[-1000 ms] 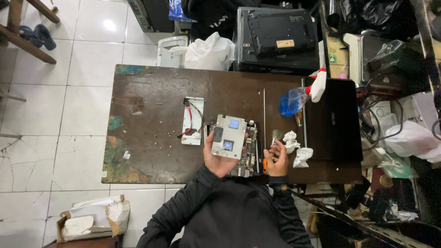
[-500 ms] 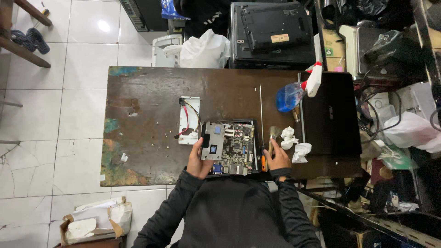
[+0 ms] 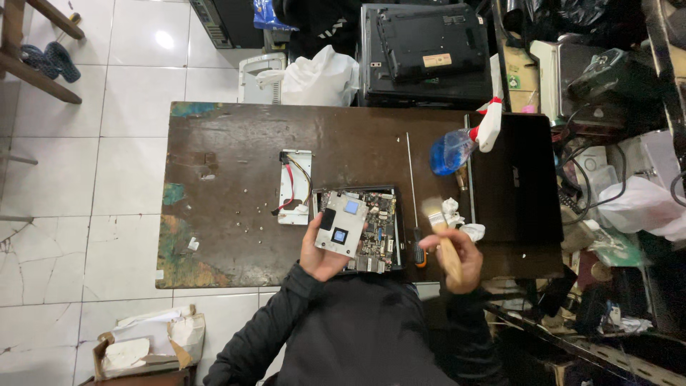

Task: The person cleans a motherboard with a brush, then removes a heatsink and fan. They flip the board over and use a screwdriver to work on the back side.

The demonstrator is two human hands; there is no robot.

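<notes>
My left hand (image 3: 320,259) holds a grey metal plate (image 3: 341,224) with two blue square pads, tilted over a small green circuit board (image 3: 379,230) that lies in a black case at the table's near edge. My right hand (image 3: 457,263) grips the wooden handle of a flat paintbrush (image 3: 434,212), its pale bristles pointing away from me, just right of the board. A screwdriver (image 3: 416,250) with an orange and black handle lies between the board and my right hand, its long shaft running toward the far edge.
On the dark brown table (image 3: 236,157) lie a white bracket with red wires (image 3: 294,187), small loose screws, crumpled white tissue (image 3: 461,221), a blue spray bottle (image 3: 451,151) and a closed black laptop (image 3: 516,187). Cluttered shelves stand to the right; a cardboard box (image 3: 146,347) sits on the tiled floor.
My right hand has taken up the paintbrush and lifted it beside the board. My left hand lowered the grey plate onto the board, then tilted it up again.
</notes>
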